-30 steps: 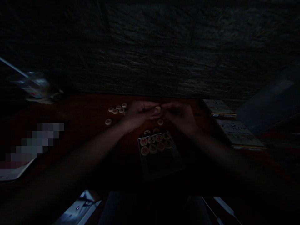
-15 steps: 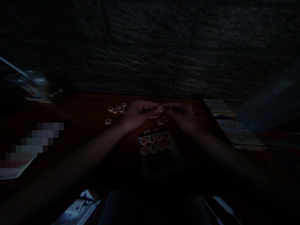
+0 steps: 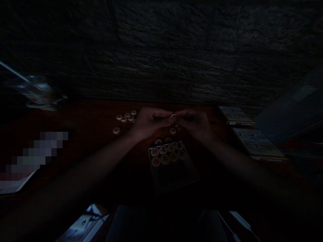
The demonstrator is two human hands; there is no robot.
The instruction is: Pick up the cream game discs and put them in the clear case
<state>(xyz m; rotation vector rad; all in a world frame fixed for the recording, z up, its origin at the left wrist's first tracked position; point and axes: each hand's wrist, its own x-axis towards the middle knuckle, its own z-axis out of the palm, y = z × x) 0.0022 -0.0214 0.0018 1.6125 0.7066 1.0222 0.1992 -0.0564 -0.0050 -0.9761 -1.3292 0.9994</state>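
Between the fingertips of the left hand (image 3: 148,123) and right hand (image 3: 195,123), which meet above a dark wooden table (image 3: 91,116), a small round piece (image 3: 173,117) is pinched by both. Nearer the viewer, a shallow box (image 3: 174,168) holds two rows of lettered discs (image 3: 165,159).

Held piece (image 3: 173,116) turned, face now less visible

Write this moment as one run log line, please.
left hand, right hand: round piece between fingertips | tray: two rows of pieces | two flat boxes: right
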